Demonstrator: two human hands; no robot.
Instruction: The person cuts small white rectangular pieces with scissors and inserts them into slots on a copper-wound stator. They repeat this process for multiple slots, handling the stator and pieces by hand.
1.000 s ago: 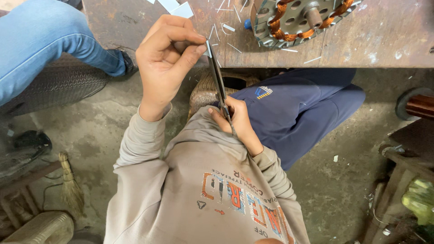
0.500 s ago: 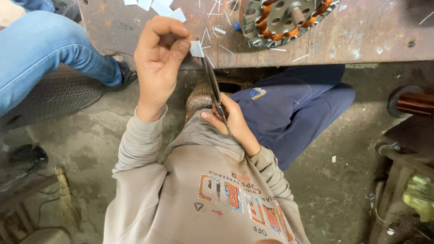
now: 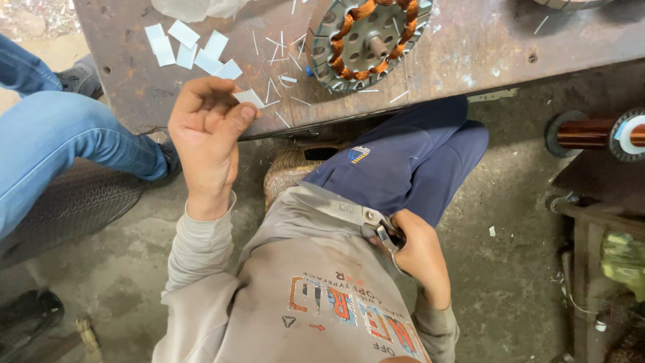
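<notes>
Paper slip (image 3: pixel 249 98), small, white, pinched between thumb and fingers of left hand (image 3: pixel 205 134), raised at near edge of rusty counter (image 3: pixel 470 47). Right hand (image 3: pixel 420 252) low at lap, closed around scissors (image 3: pixel 356 214), blades shut, lying across grey shirt. More cut slips (image 3: pixel 191 48) scattered on counter, left of copper-wound stator (image 3: pixel 368 40). Thin paper trimmings around it. Another person's jeans leg (image 3: pixel 60 148) at left.

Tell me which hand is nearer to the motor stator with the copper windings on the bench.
Left. The left hand is raised at the bench edge, just left of and below the stator, pinching a white paper piece. The right hand holds scissors down at the lap.
</notes>
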